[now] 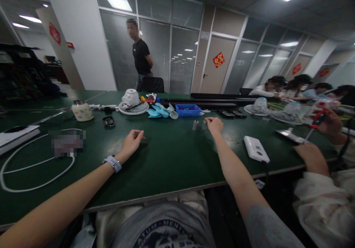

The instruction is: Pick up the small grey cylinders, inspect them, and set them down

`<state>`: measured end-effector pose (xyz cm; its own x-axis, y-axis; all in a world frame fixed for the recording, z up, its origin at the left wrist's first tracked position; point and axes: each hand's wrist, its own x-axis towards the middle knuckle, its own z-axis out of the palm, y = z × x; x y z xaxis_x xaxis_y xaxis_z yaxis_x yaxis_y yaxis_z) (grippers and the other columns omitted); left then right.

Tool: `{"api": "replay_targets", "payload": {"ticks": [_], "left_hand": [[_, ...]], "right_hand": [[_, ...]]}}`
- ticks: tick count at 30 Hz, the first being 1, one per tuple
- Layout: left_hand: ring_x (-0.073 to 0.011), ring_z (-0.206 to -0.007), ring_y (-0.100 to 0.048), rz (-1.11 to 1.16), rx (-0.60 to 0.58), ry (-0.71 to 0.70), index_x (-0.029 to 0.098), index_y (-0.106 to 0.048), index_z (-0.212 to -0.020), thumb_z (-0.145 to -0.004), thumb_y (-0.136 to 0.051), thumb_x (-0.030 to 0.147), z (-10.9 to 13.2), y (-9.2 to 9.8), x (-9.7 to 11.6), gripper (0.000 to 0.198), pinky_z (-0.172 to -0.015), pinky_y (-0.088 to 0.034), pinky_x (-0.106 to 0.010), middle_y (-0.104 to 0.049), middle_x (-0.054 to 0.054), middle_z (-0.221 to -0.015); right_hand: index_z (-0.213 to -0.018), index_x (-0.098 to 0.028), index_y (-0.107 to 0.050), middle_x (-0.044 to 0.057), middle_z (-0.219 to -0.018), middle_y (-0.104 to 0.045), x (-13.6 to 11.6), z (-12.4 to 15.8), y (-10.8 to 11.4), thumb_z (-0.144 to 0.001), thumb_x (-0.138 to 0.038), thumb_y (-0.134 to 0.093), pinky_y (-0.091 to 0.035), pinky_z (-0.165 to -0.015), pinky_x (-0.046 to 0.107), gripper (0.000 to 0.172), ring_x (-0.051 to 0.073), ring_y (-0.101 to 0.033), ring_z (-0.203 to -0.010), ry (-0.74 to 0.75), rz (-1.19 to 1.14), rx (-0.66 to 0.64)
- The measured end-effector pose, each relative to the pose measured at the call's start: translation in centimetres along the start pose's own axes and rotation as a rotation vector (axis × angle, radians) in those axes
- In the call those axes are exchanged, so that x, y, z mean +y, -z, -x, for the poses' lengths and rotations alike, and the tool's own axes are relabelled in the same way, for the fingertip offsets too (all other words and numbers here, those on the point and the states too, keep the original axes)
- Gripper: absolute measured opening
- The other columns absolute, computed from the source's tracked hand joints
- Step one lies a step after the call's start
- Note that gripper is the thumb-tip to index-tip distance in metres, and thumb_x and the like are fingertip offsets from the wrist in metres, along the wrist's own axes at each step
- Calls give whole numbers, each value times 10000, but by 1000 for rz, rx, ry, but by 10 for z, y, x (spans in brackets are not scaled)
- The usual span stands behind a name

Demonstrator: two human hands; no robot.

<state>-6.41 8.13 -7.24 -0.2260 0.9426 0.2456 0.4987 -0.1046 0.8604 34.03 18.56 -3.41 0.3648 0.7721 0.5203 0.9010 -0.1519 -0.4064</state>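
My right hand [215,124] reaches out over the green table, fingers closed at the top of a small grey metal cylinder [204,125]. A second, similar metal cylinder [195,125] stands upright just to its left, apart from my fingers. My left hand [133,141], with a watch on the wrist, hovers above the table with thumb and fingers drawn together; whatever it may hold is too small to make out. Beyond my hands lie light-blue fan blades [162,111] and a blue tray [188,110] of small parts.
White fan housings [133,104] stand at the back; a patterned jar [82,110] and a white cable [36,189] are left. On the right lies a white power bank [256,149], beside a co-worker's hands [312,155] with a screwdriver. One person stands behind the table.
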Motion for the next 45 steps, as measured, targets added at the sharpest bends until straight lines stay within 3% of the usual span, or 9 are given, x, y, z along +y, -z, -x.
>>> {"api": "replay_targets", "payload": {"ticks": [12,16,19,23,29,34,39,42,45], "left_hand": [[-220,-765,-668,13,-2,-8,190,-553,-1005,-780,-509,618,0,0,-2,485,-689,-488,-325,-727,-77,-847],[-215,-757,-672,9,-4,-9,194,-547,-989,-787,-512,598,0,-1,-1,453,-688,-494,-320,-728,-71,-830],[-218,-752,-672,27,-8,-20,192,-553,-973,-771,-531,603,0,-1,-1,459,-688,-498,-325,-726,-71,-816],[-224,-747,-672,34,-9,-16,197,-560,-981,-759,-547,610,1,0,-1,469,-684,-497,-334,-726,-65,-806],[-217,-729,-669,50,-11,-5,201,-553,-951,-758,-550,586,3,-1,3,430,-667,-487,-321,-723,-56,-785],[-212,-716,-662,23,-26,-16,206,-545,-972,-760,-551,577,2,-2,0,426,-660,-476,-318,-719,-51,-797],[-222,-823,-662,-42,-2,-194,211,-533,-1039,-776,-565,569,17,-2,18,445,-683,-478,-324,-709,-70,-927],[-236,-990,-637,-66,5,-370,218,-516,-1106,-774,-609,515,35,-3,39,455,-809,-478,-357,-688,-85,-1067],[-273,-1127,-579,-95,-4,-444,223,-517,-1160,-765,-638,485,51,-6,55,490,-943,-433,-429,-669,-95,-1139]], "right_hand": [[-1042,-287,-731,90,-997,-716,2,-3,-5,-880,-454,-527,-445,-792,334,310,239,-636,-922,-26,-51,-40],[-1030,-268,-740,129,-1013,-688,1,-1,-4,-885,-432,-521,-432,-826,386,310,271,-606,-958,-47,-34,-73],[-1053,-254,-733,154,-1121,-623,0,2,-2,-880,-469,-518,-384,-901,450,350,306,-521,-1085,-18,-28,22],[-1134,-292,-686,122,-1342,-460,-8,6,-4,-841,-629,-486,-275,-1000,491,490,305,-347,-1249,166,-45,167],[-1040,-264,-727,121,-1403,-386,-15,14,-24,-710,-724,-568,-193,-1027,526,588,336,-230,-1315,321,52,-88],[-917,-256,-752,107,-1348,-467,-13,17,-25,-703,-646,-649,-195,-1025,514,456,324,-264,-1311,339,14,-56],[-937,-274,-739,81,-1258,-580,-58,46,-3,-710,-513,-725,-192,-1026,514,330,315,-338,-1294,592,-167,21],[-1043,-294,-696,51,-1141,-668,-97,81,5,-751,-470,-706,-185,-1034,512,341,280,-453,-1227,763,-350,-99],[-1090,-301,-667,24,-1097,-697,-124,117,7,-761,-415,-715,-196,-1041,472,351,230,-536,-1154,856,-501,-234]]}}
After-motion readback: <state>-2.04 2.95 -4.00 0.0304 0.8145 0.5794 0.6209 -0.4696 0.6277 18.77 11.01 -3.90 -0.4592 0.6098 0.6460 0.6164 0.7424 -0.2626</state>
